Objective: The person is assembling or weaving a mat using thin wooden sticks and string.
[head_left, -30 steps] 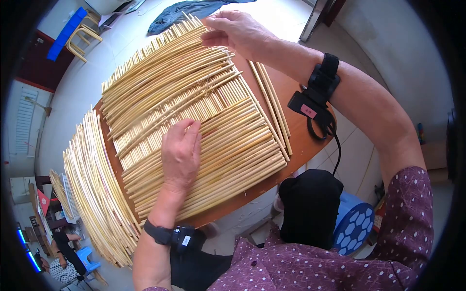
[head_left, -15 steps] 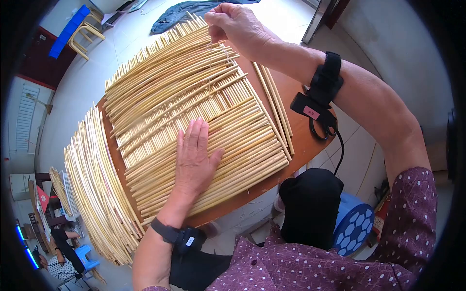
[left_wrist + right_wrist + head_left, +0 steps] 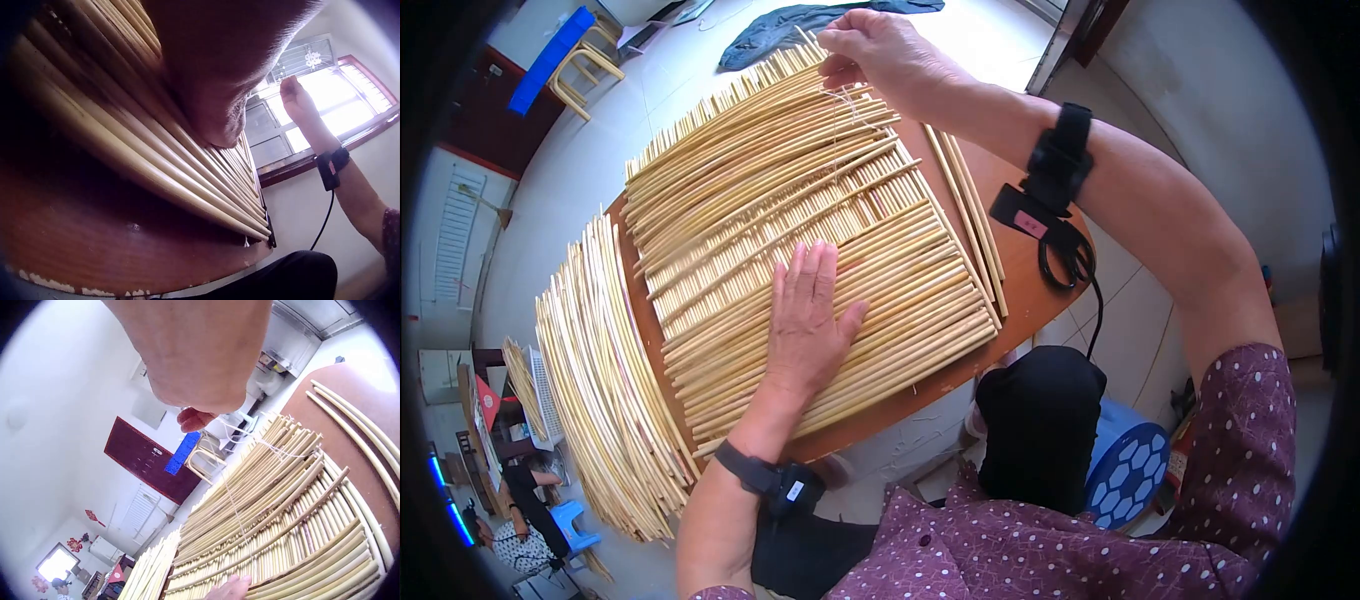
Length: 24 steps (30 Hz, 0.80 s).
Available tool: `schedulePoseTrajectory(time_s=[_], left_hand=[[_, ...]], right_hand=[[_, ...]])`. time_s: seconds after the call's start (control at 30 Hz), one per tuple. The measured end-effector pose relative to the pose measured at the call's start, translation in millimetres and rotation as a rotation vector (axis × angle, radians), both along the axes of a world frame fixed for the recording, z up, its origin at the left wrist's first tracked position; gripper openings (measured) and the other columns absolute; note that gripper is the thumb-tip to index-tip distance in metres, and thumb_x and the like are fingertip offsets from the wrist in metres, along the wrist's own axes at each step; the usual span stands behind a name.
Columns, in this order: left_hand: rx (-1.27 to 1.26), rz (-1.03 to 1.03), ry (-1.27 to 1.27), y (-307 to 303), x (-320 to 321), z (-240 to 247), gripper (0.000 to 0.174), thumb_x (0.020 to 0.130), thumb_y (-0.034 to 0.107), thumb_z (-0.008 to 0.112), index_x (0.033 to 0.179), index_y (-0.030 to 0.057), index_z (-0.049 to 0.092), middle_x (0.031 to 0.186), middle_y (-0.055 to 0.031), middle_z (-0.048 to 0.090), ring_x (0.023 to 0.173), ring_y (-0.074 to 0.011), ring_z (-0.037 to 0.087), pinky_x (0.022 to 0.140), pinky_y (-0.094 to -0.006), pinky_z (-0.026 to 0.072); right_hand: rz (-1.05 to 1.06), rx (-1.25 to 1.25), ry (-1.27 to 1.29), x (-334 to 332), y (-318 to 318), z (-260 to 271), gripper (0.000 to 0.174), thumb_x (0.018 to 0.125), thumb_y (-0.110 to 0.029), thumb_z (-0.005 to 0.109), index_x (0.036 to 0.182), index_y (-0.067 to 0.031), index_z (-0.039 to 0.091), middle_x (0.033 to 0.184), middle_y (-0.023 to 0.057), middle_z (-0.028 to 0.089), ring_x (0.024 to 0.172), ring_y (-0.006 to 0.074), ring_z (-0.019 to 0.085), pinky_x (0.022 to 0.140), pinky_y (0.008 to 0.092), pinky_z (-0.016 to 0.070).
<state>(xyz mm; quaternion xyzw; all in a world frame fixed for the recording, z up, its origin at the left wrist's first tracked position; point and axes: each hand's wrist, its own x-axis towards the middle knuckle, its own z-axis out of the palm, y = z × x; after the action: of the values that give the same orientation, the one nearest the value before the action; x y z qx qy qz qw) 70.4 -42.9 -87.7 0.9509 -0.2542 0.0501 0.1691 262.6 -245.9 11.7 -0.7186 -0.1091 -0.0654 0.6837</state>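
A mat of pale reed stalks lies on a brown table, its upper layer of stalks crossing a lower one. Palm down, my left hand rests on the near group of stalks with straight fingers. My right hand is raised over the mat's far right corner, fingertips pinched together. From it a thin thread runs tight down to the gap between the two groups of stalks, as the right wrist view shows. White string also loops near the far stalks.
A few loose stalks lie along the table's right side. To the left stands a large bundle of stalks. Dark cloth lies on the floor beyond the table. A blue stool is by my knee, and another person sits far left.
My left hand has turned from bent fingers to a flat palm on the near stalks. The right hand rose slightly, then stayed nearly in place, and the thread below it became visible.
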Motion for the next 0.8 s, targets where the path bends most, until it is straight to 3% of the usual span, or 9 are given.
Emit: schedulePoseTrajectory(time_s=[0.13, 0.33, 0.4, 0.47, 0.53, 0.6, 0.63, 0.7, 0.8], left_hand=[[0.013, 0.007, 0.019, -2.1, -0.4, 2.6, 0.067, 0.090, 0.032, 0.060, 0.143, -0.0031, 0.038, 0.147, -0.0209, 0.039, 0.141, -0.0366, 0.031, 0.119, -0.0508, 0.0170], [0.030, 0.010, -0.021, -0.2, 0.0, -3.9, 0.068, 0.091, 0.035, 0.058, 0.144, -0.0028, 0.037, 0.148, -0.0209, 0.038, 0.142, -0.0348, 0.030, 0.120, -0.0479, 0.0158], [0.037, 0.019, -0.020, -0.5, 0.0, -4.1, 0.070, 0.091, 0.037, 0.057, 0.145, -0.0013, 0.036, 0.150, -0.0197, 0.036, 0.143, -0.0333, 0.028, 0.120, -0.0474, 0.0153], [0.049, 0.030, -0.014, -0.3, -0.7, -5.1, 0.071, 0.091, 0.040, 0.057, 0.146, 0.0003, 0.035, 0.151, -0.0184, 0.035, 0.144, -0.0318, 0.027, 0.120, -0.0469, 0.0147], [0.061, 0.028, 0.005, 1.0, -1.4, -6.2, 0.073, 0.092, 0.043, 0.055, 0.147, 0.0003, 0.034, 0.153, -0.0182, 0.033, 0.145, -0.0313, 0.024, 0.121, -0.0457, 0.0125], [0.065, 0.028, 0.009, 1.7, -0.8, -8.8, 0.073, 0.093, 0.044, 0.053, 0.147, 0.0000, 0.033, 0.153, -0.0181, 0.032, 0.145, -0.0312, 0.024, 0.121, -0.0454, 0.0117], [0.070, 0.026, 0.023, 2.2, -1.2, -8.6, 0.074, 0.093, 0.045, 0.052, 0.148, -0.0004, 0.032, 0.154, -0.0180, 0.032, 0.146, -0.0311, 0.023, 0.121, -0.0452, 0.0109], [0.072, 0.026, 0.020, 1.3, -1.6, -7.5, 0.072, 0.094, 0.044, 0.052, 0.147, -0.0010, 0.033, 0.154, -0.0182, 0.032, 0.146, -0.0313, 0.023, 0.121, -0.0452, 0.0109], [0.067, 0.017, 0.030, -0.4, -2.2, -0.9, 0.070, 0.095, 0.042, 0.051, 0.147, -0.0020, 0.033, 0.153, -0.0191, 0.033, 0.146, -0.0317, 0.023, 0.121, -0.0446, 0.0105]], right_hand=[[0.095, -0.056, 0.007, -16.9, -19.1, 10.8, 0.025, 0.098, -0.019, 0.057, 0.104, 0.0060, 0.059, 0.094, 0.0130, 0.063, 0.086, 0.0195, 0.068, 0.079, 0.0304, 0.0593], [-0.130, -0.482, -0.531, -121.2, -62.1, 62.0, 0.011, 0.092, -0.009, 0.057, 0.088, -0.0001, 0.062, 0.077, 0.0072, 0.056, 0.065, 0.0193, 0.060, 0.066, 0.0324, 0.0514], [-0.082, -0.311, -0.531, -188.8, -61.3, 91.4, 0.006, 0.087, -0.007, 0.064, 0.084, -0.0010, 0.065, 0.076, 0.0072, 0.055, 0.064, 0.0202, 0.058, 0.064, 0.0336, 0.0497], [0.045, -0.841, -0.849, -258.6, -75.8, 124.6, 0.008, 0.086, -0.007, 0.066, 0.090, 0.0003, 0.066, 0.079, 0.0085, 0.053, 0.065, 0.0215, 0.057, 0.062, 0.0336, 0.0490], [0.485, -0.376, -0.707, -301.0, -72.1, 116.7, 0.015, 0.089, -0.003, 0.067, 0.099, 0.0049, 0.059, 0.088, 0.0090, 0.058, 0.066, 0.0189, 0.057, 0.060, 0.0266, 0.0450], [0.818, -0.132, -0.429, -329.4, -66.8, 108.7, 0.026, 0.091, -0.008, 0.065, 0.112, 0.0046, 0.057, 0.086, 0.0088, 0.057, 0.063, 0.0246, 0.056, 0.057, 0.0323, 0.0470], [0.818, -0.131, -0.436, -335.0, -62.6, 108.5, 0.026, 0.091, -0.008, 0.065, 0.112, 0.0046, 0.057, 0.086, 0.0088, 0.057, 0.063, 0.0246, 0.056, 0.057, 0.0323, 0.0470], [1.047, -0.234, 0.067, -339.4, -48.1, 108.7, 0.016, 0.091, -0.012, 0.056, 0.085, 0.0021, 0.062, 0.079, 0.0162, 0.057, 0.071, 0.0344, 0.062, 0.063, 0.0431, 0.0504], [1.081, -0.642, 0.019, -333.2, -27.2, 73.7, 0.016, 0.087, -0.012, 0.058, 0.082, 0.0032, 0.059, 0.080, 0.0206, 0.061, 0.078, 0.0391, 0.063, 0.064, 0.0463, 0.0497]])
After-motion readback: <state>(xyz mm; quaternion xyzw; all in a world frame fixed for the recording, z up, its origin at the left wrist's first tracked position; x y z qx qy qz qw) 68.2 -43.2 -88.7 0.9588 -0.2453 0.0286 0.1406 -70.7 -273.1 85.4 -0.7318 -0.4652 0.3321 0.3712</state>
